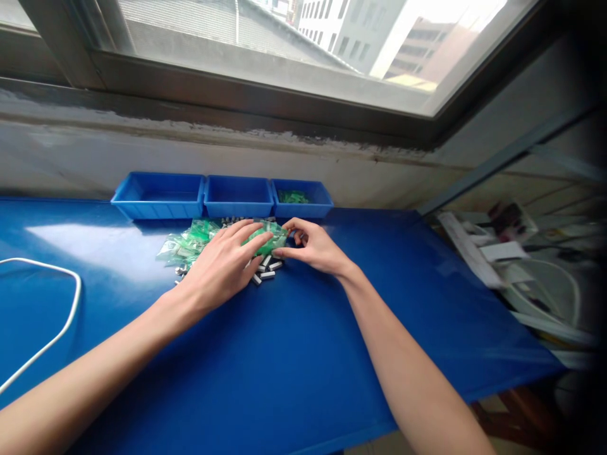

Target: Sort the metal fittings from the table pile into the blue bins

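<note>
A heap of clear plastic packets with green contents (190,243) lies on the blue table, mixed with small grey-and-black block-shaped pieces (268,275). My left hand (232,256) rests over the heap, palm down, its fingers stretched out and apart across the packets. At the heap's right end my right hand (310,245) has thumb and fingers curled around the edge of a green packet (279,235), pinching it. The left hand partly covers the pieces underneath, and what the packets hold is too small to make out.
Three blue bins (168,205) stand in a row against the wall behind the heap. Green packets (293,197) lie in the right bin. A white cable (76,297) curves over the table's left side. Cluttered shelving (521,265) stands beyond the table's right edge.
</note>
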`<state>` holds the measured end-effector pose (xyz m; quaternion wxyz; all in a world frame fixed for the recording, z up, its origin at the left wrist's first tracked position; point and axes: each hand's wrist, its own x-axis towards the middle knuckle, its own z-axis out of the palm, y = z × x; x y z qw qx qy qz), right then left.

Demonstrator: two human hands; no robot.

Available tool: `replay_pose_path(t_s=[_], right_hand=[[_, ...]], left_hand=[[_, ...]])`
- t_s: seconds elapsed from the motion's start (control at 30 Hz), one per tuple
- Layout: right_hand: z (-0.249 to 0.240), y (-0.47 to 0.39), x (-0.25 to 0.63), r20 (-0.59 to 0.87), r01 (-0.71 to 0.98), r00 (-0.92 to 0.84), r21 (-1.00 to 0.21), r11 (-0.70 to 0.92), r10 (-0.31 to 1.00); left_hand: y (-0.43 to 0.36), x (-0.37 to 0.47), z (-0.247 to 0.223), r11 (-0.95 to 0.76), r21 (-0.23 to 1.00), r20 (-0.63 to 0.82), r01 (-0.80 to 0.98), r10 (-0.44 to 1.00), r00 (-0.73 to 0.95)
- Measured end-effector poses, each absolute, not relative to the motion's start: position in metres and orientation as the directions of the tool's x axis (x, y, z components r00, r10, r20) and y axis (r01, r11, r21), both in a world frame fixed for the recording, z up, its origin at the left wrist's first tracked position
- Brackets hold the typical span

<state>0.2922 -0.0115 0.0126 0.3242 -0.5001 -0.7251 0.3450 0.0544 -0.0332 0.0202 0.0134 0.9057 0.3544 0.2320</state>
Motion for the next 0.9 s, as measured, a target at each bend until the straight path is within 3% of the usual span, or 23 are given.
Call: replay_pose_path(t_s=[0.17, 0.4, 0.57, 0.77, 0.9], right_hand=[[0.007, -0.006, 0.291, 0.091, 0.138, -0.205, -0.983, 0.121, 0.974], [0.001, 0.000, 0.294, 0.062, -0.212, -0.020, -0.976, 0.056, 0.998], [0.005, 0.001, 0.292, -0.014, -0.334, 0.047, -0.943, 0.003, 0.999], [0.007, 0.010, 0.287, -0.032, -0.462, 0.325, -0.877, 0.129, 0.945], [0.008, 0.011, 0.289, -0.006, -0.430, 0.307, -0.893, 0.133, 0.952]], left_hand=[[-0.034, 0.054, 0.028, -0.711, 0.225, 0.457, 0.666, 0.681, 0.573], [-0.031, 0.053, 0.033, -0.703, 0.256, 0.485, 0.664, 0.687, 0.541], [-0.028, 0.051, 0.028, -0.701, 0.214, 0.423, 0.681, 0.695, 0.582], [-0.027, 0.048, 0.025, -0.679, 0.163, 0.324, 0.715, 0.722, 0.611], [-0.027, 0.048, 0.025, -0.677, 0.161, 0.313, 0.719, 0.726, 0.613]])
